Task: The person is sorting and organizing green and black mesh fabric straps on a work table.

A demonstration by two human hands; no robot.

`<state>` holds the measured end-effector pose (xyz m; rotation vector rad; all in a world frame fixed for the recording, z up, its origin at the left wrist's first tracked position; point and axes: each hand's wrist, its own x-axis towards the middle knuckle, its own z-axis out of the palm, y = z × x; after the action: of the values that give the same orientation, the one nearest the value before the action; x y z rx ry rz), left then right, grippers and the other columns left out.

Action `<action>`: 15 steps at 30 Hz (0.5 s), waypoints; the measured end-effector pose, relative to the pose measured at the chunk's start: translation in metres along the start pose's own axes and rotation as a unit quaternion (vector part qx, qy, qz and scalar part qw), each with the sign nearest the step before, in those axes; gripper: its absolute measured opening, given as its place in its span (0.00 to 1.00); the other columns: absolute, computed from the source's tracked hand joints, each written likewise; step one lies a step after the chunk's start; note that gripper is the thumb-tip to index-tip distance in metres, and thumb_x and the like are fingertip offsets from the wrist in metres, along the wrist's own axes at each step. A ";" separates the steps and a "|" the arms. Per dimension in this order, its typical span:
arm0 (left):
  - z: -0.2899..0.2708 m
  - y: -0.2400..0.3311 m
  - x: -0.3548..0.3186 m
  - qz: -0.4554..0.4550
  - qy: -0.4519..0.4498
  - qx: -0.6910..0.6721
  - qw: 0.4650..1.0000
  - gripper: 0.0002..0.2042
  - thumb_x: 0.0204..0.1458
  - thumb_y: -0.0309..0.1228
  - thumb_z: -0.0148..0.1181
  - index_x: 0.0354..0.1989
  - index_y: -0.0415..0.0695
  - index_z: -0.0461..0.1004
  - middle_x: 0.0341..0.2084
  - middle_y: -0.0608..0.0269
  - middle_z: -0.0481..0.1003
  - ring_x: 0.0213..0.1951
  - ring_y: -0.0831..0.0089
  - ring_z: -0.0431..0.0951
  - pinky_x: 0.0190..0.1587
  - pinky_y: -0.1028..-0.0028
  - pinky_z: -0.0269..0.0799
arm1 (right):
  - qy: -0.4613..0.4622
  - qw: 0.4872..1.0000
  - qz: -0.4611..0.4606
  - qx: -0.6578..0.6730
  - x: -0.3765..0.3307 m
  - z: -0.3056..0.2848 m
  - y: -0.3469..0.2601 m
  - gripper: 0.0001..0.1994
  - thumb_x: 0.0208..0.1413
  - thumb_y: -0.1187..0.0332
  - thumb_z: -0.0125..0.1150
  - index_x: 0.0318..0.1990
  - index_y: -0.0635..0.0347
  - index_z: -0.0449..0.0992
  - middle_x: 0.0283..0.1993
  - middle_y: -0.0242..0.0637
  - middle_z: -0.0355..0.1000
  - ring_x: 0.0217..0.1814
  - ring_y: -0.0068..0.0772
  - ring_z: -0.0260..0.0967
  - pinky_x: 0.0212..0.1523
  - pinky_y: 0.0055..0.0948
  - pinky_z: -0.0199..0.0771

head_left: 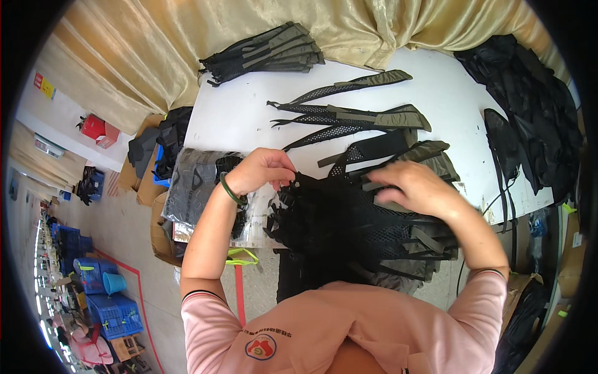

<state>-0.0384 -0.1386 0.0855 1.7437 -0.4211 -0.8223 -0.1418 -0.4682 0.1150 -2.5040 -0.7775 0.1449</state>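
A thick heap of black mesh straps (380, 224), probably shoulder straps, lies across the table's front edge in front of my body. At its left end, my left hand (263, 171) is closed, thumb and fingers pinching the narrow end of a strap. My right hand (416, 188) is over the right side of the heap, its fingers apart and somewhat blurred. Whether they touch the fabric is hard to see. Just beyond, an olive-and-black strap (423, 156) lies partly under the heap. Further back, separate straps (380, 117) are laid out with their olive ends toward the right.
A stacked bundle of straps (274, 51) sits at the back left of the white table (230, 118). Black bags (523, 112) are piled at the right. Plastic-wrapped material (199, 184) and cardboard boxes (163, 230) stand to the left. A gold curtain (349, 31) hangs behind.
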 end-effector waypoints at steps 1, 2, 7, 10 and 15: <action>0.007 0.003 -0.005 0.001 -0.018 0.014 1.000 0.03 0.51 0.22 0.59 0.32 0.36 0.74 0.23 0.62 0.76 0.25 0.78 0.76 0.26 0.81 0.71 | 0.064 0.997 -0.011 0.030 0.015 0.014 -0.008 0.21 0.47 0.65 0.64 0.49 0.61 0.72 0.43 0.45 0.73 0.48 0.46 0.69 0.47 0.38 0.69; 0.015 0.006 -0.007 0.019 -0.026 0.014 0.999 0.03 0.51 0.22 0.58 0.33 0.36 0.73 0.24 0.62 0.76 0.26 0.78 0.76 0.27 0.81 0.71 | 0.129 0.989 -0.052 0.049 0.030 0.032 -0.013 0.23 0.49 0.66 0.63 0.53 0.61 0.69 0.45 0.45 0.72 0.50 0.47 0.68 0.50 0.37 0.68; 0.008 0.010 -0.015 0.065 0.030 -0.030 0.997 0.04 0.55 0.26 0.55 0.35 0.38 0.72 0.24 0.63 0.76 0.26 0.77 0.76 0.28 0.80 0.71 | 0.088 0.910 -0.026 0.404 0.088 0.101 -0.032 0.10 0.56 0.71 0.55 0.42 0.66 0.73 0.28 0.37 0.73 0.27 0.27 0.69 0.34 0.23 0.70; -0.063 -0.064 -0.014 0.027 0.272 0.035 0.961 0.06 0.55 0.30 0.56 0.34 0.40 0.74 0.22 0.63 0.76 0.27 0.76 0.77 0.29 0.77 0.71 | 0.108 0.869 0.025 0.483 0.096 0.101 -0.044 0.08 0.57 0.70 0.53 0.37 0.67 0.74 0.27 0.33 0.72 0.26 0.20 0.65 0.30 0.20 0.68; -0.085 -0.169 0.009 -0.111 0.364 0.362 0.851 0.17 0.40 0.36 0.69 0.39 0.45 0.76 0.31 0.50 0.77 0.39 0.49 0.76 0.45 0.61 0.71 | 0.104 0.869 0.030 0.483 0.100 0.101 -0.050 0.07 0.58 0.70 0.54 0.36 0.66 0.74 0.27 0.30 0.72 0.26 0.18 0.65 0.29 0.18 0.67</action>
<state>0.0079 -0.0304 -0.0625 2.6803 0.0142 -0.0675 -0.1084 -0.3324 0.0574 -1.5448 -0.3777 0.2158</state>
